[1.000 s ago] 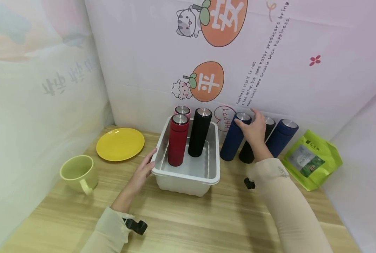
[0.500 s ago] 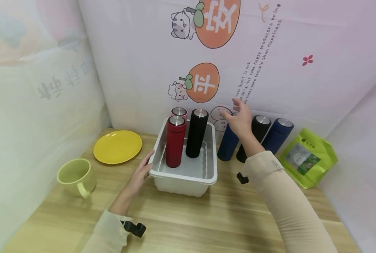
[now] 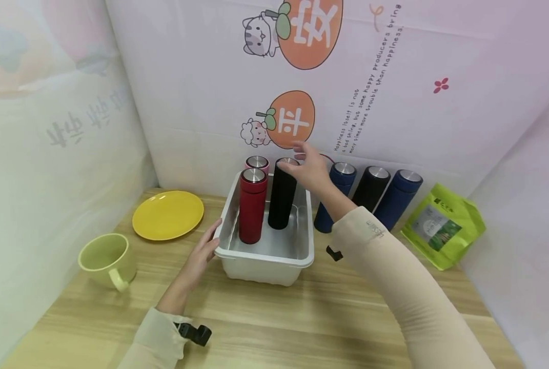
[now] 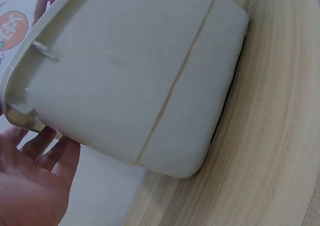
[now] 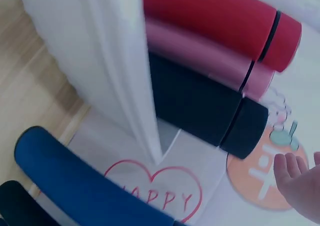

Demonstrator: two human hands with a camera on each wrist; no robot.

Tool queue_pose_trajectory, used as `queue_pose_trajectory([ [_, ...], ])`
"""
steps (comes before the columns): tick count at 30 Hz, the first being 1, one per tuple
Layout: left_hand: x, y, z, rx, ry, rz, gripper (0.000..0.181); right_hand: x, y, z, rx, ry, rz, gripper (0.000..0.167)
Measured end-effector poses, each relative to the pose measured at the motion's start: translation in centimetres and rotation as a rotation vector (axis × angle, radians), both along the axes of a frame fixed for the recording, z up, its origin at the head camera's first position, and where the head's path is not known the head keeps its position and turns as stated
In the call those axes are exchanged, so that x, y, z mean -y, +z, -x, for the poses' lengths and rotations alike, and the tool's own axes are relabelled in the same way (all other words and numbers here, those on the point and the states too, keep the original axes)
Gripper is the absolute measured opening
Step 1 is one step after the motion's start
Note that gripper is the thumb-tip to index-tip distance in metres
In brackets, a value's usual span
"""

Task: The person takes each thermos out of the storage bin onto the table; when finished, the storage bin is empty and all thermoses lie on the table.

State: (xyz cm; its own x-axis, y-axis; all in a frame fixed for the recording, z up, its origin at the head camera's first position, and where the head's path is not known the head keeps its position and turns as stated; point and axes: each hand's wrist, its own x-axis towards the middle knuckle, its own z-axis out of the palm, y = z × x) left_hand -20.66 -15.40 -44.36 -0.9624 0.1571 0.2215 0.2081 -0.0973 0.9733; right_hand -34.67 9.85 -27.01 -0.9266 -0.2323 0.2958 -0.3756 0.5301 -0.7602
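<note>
In the head view a pale grey plastic bin [image 3: 260, 261] stands on the wooden table. Inside it are a red thermos bottle [image 3: 252, 212], a black thermos bottle [image 3: 282, 202] and a pink thermos bottle [image 3: 258, 163], mostly hidden behind the red one. My left hand [image 3: 200, 256] touches the bin's left rim with extended fingers, seen against the rim in the left wrist view. My right hand [image 3: 310, 166] hovers by the black bottle's steel top, fingers spread. The right wrist view shows that right hand [image 5: 302, 186] apart from the black bottle's lid [image 5: 245, 128], holding nothing.
Right of the bin stand a blue thermos [image 3: 342, 179], another black thermos [image 3: 371, 187] and a second blue thermos [image 3: 399, 197]. A green pouch [image 3: 442, 225] sits beyond them. On the left lie a yellow plate [image 3: 168, 215] and a light green mug [image 3: 108, 259]. A printed cloth wall [image 3: 200, 102] closes the back.
My right hand has left the blue thermos beside the bin and moved left to above the black thermos in the bin. The left hand stays at the rim. The head view shifts slightly.
</note>
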Motion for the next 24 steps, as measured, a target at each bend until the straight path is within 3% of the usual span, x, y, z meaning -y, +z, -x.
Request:
queue_pose_trajectory([
  [6, 0.0, 0.1, -0.1, 0.008, -0.005, -0.005, 0.056, 2.4, -0.2, -0.5, 0.057, 0.031, -0.044, 0.064],
  [16, 0.0, 0.2, -0.2, 0.011, 0.002, 0.005, 0.055, 3.6, -1.6, 0.0, 0.158, 0.103, -0.071, 0.067],
  [24, 0.0, 0.1, -0.1, 0.004, 0.001, -0.003, 0.056, 4.4, -3.1, -0.3, 0.115, 0.138, -0.126, 0.063],
])
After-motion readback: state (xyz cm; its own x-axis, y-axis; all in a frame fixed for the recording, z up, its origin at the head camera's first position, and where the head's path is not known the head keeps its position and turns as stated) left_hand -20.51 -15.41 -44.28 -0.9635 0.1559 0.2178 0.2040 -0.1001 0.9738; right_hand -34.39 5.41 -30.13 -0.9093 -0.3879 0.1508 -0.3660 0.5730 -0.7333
